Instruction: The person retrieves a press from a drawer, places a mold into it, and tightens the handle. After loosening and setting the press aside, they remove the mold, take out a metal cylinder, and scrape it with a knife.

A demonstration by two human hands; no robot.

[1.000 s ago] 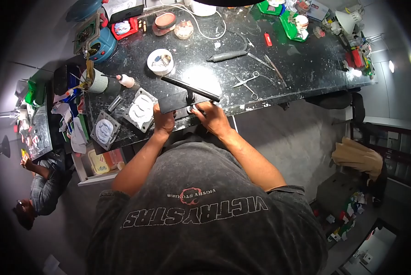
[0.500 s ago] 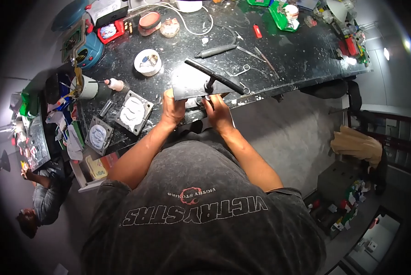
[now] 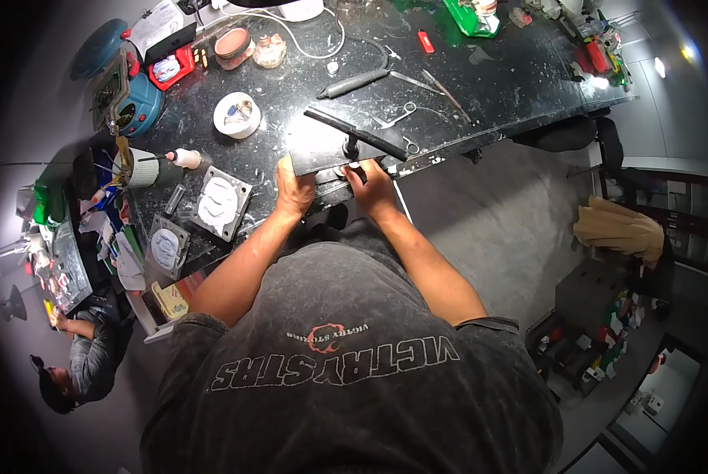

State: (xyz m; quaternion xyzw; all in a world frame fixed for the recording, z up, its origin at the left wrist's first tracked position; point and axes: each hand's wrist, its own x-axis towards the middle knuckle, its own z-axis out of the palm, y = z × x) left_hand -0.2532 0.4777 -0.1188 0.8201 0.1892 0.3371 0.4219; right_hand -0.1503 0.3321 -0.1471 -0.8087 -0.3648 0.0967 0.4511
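At the far left, beyond our own space, another person [image 3: 85,359] sits low beside a second small bench. On our dark speckled surface [image 3: 512,87], the left end carries a blue round machine [image 3: 129,99], a white cup [image 3: 142,167] stuffed with tools, and a white roll of tape [image 3: 238,115]. Nearer our edge lie two square metal flasks with white plaster casts, one [image 3: 168,246] at the surface's front edge and the other [image 3: 221,204] just beside it, close to our left forearm.

Our left hand [image 3: 293,192] wraps its grip around the left edge of the black press plate [image 3: 318,148], thumb on top. The press sits at the front edge of the surface, right before us, and its black T-handle [image 3: 355,133] stands above the plate, slanting across it. Our right hand [image 3: 375,189] closes its grip on the plate's right side, just under the handle's stem; what the fingertips pinch there we cannot tell.

Behind the press lie scissors [image 3: 397,115] and a dark handpiece [image 3: 352,82]. Farther right sit a red lighter [image 3: 425,41] and a green tray [image 3: 468,16].
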